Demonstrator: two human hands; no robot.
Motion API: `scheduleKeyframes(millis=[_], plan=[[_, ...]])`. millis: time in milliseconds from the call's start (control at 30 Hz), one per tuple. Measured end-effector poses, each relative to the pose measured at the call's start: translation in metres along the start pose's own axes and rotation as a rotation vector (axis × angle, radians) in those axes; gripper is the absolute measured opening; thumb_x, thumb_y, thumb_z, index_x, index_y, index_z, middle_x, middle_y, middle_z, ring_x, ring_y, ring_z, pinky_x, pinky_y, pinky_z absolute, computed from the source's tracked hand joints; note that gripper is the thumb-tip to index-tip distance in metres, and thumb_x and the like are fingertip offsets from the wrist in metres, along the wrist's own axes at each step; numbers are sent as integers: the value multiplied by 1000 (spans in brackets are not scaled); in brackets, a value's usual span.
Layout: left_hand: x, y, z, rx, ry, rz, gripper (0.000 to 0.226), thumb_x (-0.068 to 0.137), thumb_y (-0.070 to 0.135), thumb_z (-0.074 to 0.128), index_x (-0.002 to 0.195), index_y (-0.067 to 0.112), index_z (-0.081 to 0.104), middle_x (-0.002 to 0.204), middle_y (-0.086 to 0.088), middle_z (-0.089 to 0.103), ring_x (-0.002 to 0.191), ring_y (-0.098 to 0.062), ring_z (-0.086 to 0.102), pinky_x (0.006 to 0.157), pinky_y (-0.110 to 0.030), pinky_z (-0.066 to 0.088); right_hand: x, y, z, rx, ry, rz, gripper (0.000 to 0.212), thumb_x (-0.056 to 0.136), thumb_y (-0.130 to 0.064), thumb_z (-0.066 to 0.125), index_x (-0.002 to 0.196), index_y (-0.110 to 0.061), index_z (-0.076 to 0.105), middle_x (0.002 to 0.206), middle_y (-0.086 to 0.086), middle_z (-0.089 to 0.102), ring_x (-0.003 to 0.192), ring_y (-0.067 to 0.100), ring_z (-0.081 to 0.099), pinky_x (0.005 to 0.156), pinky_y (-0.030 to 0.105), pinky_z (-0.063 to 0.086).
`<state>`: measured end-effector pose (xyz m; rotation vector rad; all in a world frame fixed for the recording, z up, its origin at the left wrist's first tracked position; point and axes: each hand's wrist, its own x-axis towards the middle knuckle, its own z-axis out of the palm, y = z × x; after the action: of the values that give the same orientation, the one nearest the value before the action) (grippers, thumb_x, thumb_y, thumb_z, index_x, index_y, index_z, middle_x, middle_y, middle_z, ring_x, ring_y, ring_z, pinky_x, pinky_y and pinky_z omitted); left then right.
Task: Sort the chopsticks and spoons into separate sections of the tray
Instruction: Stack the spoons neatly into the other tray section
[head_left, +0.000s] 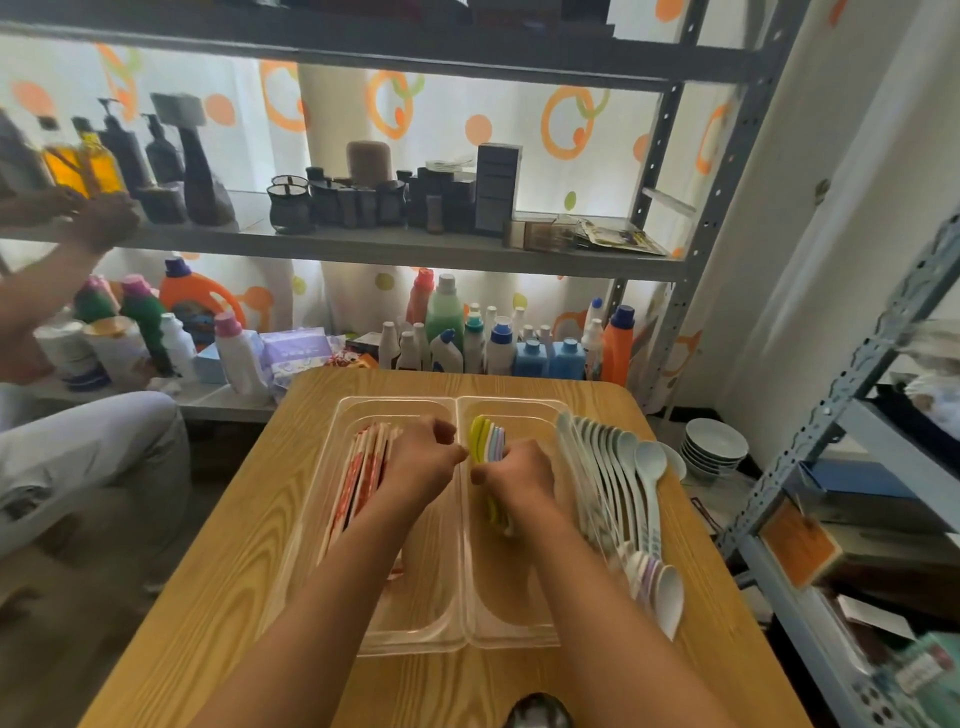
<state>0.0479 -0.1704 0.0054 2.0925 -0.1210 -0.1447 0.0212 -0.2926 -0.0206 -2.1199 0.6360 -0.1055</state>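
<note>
On the wooden table (218, 571) a clear two-section tray (415, 636) holds wrapped chopsticks (358, 478) left — the left hand (423, 457) curls over them, grip unclear — while the right hand (519, 475) clutches coloured spoons (488, 439), handles hidden.

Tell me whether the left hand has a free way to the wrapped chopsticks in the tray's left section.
Probably yes. The left hand hangs right over the wrapped chopsticks in the open-topped tray, with nothing between them. The right hand is busy with the colored spoons in the other section.
</note>
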Motion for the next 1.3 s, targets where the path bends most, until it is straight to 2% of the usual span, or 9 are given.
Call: scheduleKeyframes(millis=[133,333,467,600,700,767,967,1100,1300], plan=[[1,-3,1,58,-17,46,38,83,11,72,118,17,59,110,0,62,101,-17,61,89,-37,56,5,2,6,22,-46,40,44,81,-31,78,118,-16,59,104,3,65,91,20,65,72,28,54],[4,-3,1,67,-18,51,38,81,12,74,115,20,60,106,3,61,99,-16,62,86,-33,56,11,-4,-8,-4,-198,128,53,78,-30,79,124,-17,57,109,5,62,97,22,59,65,29,47],[3,-2,-1,68,-36,53,38,79,11,75,113,20,60,104,2,62,97,-16,62,86,-36,57,12,-14,-16,-176,-281,170,70,67,-34,74,131,-17,52,126,12,55,116,32,54,90,42,51],[2,0,-1,84,-36,67,40,80,7,72,117,17,60,108,-1,62,101,-19,61,88,-36,56,17,-16,-23,-138,-304,163,46,81,-15,63,127,-11,56,114,13,60,107,30,60,93,44,54],[1,2,-1,122,-38,87,41,81,14,75,118,15,60,111,0,62,100,-16,60,78,-24,51,22,-10,-27,-59,-280,152,33,88,-8,61,120,-11,61,106,9,63,99,25,63,89,40,56],[-1,3,0,141,-46,98,48,77,20,79,119,15,58,111,0,61,100,-15,58,73,-19,45,24,-7,-31,-27,-266,150,30,89,-3,61,118,-12,61,108,9,63,100,24,63,88,38,57],[-4,5,1,153,-58,94,51,77,12,79,123,14,57,118,-4,60,107,-18,58,82,-24,46,29,-1,-38,-13,-229,159,20,89,-2,65,106,-11,65,103,11,65,91,22,65,73,31,58],[-6,6,1,149,-61,88,51,78,11,78,124,13,56,120,-5,60,110,-20,58,86,-27,48,28,4,-37,73,-228,193,18,88,4,63,102,-7,66,102,14,67,92,25,67,80,36,60],[-7,6,2,176,-47,91,48,79,15,78,122,15,57,120,-3,60,108,-19,58,84,-26,49,23,7,-34,7,-158,76,16,88,1,62,89,-15,63,96,9,66,90,21,67,83,37,60]])
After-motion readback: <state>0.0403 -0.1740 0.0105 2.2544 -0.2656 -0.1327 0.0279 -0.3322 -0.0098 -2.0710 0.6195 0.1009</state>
